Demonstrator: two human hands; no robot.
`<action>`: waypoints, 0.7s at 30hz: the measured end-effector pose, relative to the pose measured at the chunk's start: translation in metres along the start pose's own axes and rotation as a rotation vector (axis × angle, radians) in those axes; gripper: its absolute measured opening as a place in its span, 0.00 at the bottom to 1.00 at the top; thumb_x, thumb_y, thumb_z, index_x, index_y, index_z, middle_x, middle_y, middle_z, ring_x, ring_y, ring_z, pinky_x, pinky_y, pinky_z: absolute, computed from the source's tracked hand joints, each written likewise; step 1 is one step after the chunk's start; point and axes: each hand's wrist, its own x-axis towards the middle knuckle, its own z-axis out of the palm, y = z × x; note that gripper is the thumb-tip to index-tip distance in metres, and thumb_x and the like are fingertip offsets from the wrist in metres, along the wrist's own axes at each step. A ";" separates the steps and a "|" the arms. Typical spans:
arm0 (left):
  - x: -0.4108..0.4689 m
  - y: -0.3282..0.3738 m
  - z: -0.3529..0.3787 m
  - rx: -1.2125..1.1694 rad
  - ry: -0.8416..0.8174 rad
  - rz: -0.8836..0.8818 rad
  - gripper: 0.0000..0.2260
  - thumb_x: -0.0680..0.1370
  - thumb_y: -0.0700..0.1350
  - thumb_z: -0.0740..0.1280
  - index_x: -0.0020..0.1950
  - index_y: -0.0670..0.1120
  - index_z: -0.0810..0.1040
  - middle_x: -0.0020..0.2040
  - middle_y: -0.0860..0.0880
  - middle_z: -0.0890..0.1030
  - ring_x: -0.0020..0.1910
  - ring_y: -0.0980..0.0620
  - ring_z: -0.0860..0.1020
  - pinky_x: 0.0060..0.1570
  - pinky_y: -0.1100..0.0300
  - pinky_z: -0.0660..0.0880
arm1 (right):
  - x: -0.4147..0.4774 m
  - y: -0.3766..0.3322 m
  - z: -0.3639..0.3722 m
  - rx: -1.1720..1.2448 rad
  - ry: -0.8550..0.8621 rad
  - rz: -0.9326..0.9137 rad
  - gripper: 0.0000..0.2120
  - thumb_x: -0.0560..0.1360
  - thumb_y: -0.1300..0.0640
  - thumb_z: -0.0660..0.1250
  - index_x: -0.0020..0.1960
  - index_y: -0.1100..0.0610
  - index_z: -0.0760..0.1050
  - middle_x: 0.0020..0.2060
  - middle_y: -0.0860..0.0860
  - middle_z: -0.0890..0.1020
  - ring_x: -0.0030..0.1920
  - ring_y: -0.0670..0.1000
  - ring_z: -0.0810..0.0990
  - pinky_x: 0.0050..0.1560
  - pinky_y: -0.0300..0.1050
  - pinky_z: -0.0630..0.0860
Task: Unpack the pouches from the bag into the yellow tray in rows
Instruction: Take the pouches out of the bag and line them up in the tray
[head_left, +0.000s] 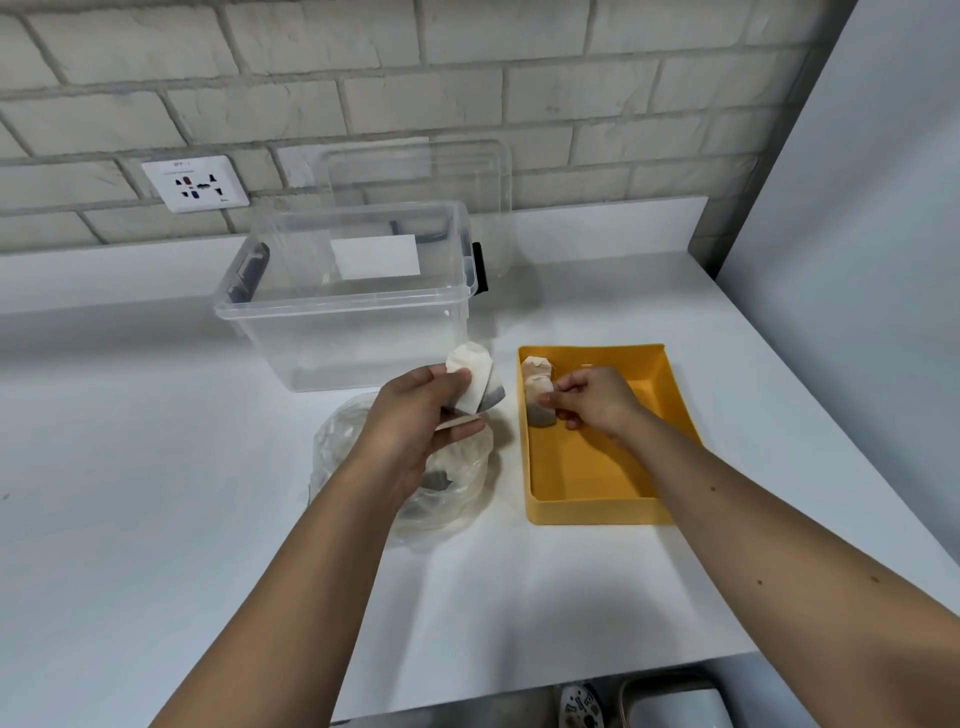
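Head view. Wall socket (195, 183) sits at far left, above the back edge of the table (156, 441). The table surface below it offers wide room on that side.

Clear box (353, 312) stands toward the back edge, about mid-table, with nothing visible inside. Its lid (467, 171) leans on the wall behind it. Just in front of the box the plastic bag (457, 493) lies slumped. At least one dark-filled pouch shows through the film; the count is unreadable.

Left hand (415, 421) hangs over the bag, thumb and fingers curled round a small stack of pouches (475, 382). The stack is lifted clear of the bag and sits just short of the tray's left wall.

Yellow tray (587, 512) sits right of the bag, near it but apart, its long sides running back to front. Two pouches lie along its left wall. The far pouch (536, 366) is in the far-left corner, and the second pouch (540, 408) touches it on the near side. Right hand (597, 397) reaches into the tray with its fingers curled. The tips pinch the second pouch's right edge, apparently to set or square it.

Progress, by judgement: early. One row is barely begun and most of the tray floor is bare. The held stack and the bag's contents are left to place.

Room: the tray's right wall lies near the table's slanting right edge, so there is little margin there. The right forearm crosses the tray's near-right corner. The near edge is well apart from everything.
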 end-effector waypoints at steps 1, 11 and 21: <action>0.001 -0.001 -0.001 0.042 0.017 0.003 0.08 0.79 0.40 0.68 0.56 0.39 0.80 0.52 0.39 0.84 0.52 0.44 0.85 0.43 0.57 0.83 | 0.002 0.000 0.002 0.014 0.025 0.002 0.08 0.72 0.60 0.75 0.46 0.62 0.80 0.35 0.55 0.81 0.32 0.51 0.78 0.34 0.43 0.79; 0.003 -0.003 -0.001 0.051 0.070 -0.001 0.06 0.78 0.40 0.70 0.51 0.38 0.81 0.44 0.41 0.85 0.41 0.45 0.84 0.45 0.55 0.83 | 0.004 -0.006 0.010 -0.090 0.240 0.010 0.13 0.69 0.53 0.78 0.43 0.57 0.76 0.36 0.52 0.82 0.33 0.51 0.81 0.38 0.46 0.80; 0.007 -0.011 0.014 0.051 0.015 -0.010 0.07 0.79 0.41 0.69 0.54 0.38 0.81 0.47 0.40 0.86 0.43 0.46 0.85 0.40 0.60 0.82 | -0.067 -0.058 0.018 0.202 0.060 -0.245 0.10 0.68 0.53 0.78 0.43 0.57 0.82 0.35 0.55 0.84 0.30 0.49 0.77 0.30 0.42 0.74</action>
